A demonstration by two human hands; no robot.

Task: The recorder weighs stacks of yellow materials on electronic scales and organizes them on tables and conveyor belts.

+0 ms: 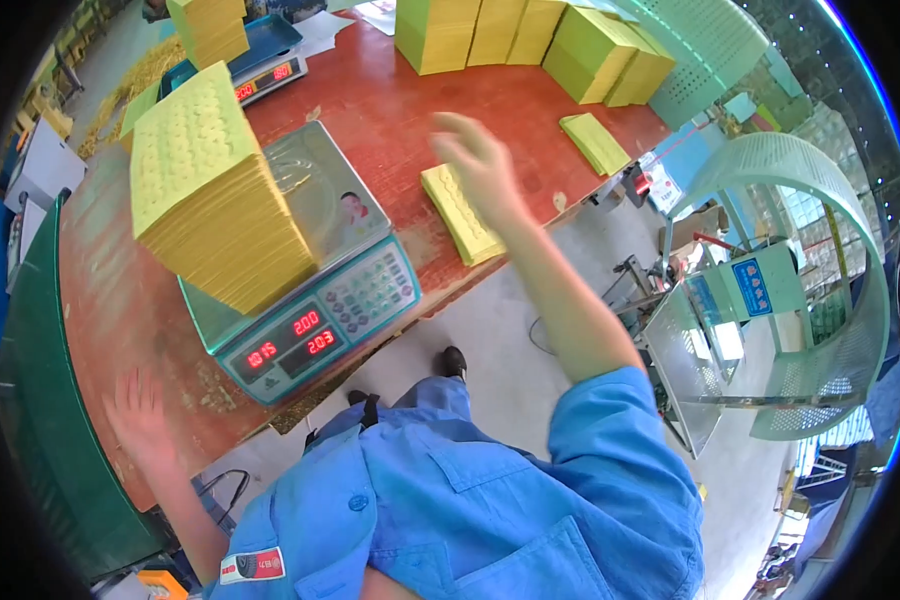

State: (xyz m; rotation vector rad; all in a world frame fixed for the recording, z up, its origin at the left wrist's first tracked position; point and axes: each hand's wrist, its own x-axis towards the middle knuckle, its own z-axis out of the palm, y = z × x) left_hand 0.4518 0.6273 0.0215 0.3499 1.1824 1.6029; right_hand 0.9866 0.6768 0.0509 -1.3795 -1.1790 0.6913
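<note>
On the metal pan of a digital scale stands a tall stack of yellow paper sheets, its top dotted with rows of small curved marks. Red digits glow on the scale's front panel. Right of the scale, a thin bundle of yellow paper lies on the red table. My right hand is over the far end of that bundle, fingers extended and apart; whether it touches the paper I cannot tell. My left hand is at the table's left part, fingers spread, holding nothing.
Several tall yellow paper stacks line the table's far edge. Another thin yellow bundle lies at the right edge. A second scale stands at the far left, beside more paper. At right is a machine with a round perforated guard.
</note>
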